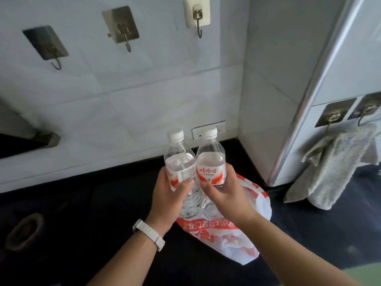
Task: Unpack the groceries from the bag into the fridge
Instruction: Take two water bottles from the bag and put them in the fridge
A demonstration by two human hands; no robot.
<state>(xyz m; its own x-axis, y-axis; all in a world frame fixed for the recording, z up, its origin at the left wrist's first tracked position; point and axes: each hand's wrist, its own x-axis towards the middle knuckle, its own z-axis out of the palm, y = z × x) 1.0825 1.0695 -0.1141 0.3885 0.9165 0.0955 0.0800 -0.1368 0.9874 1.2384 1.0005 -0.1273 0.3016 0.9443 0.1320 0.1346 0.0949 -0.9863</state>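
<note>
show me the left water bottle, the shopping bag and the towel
left water bottle (179,150): head view, on its clear shoulder above the label.
shopping bag (208,225): head view, on the red printed band.
towel (334,168): head view, on the middle of the hanging cloth.

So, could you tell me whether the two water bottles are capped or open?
Capped: the left bottle, gripped by the left hand, and the right bottle, gripped by the right hand, both wear white caps.
</note>
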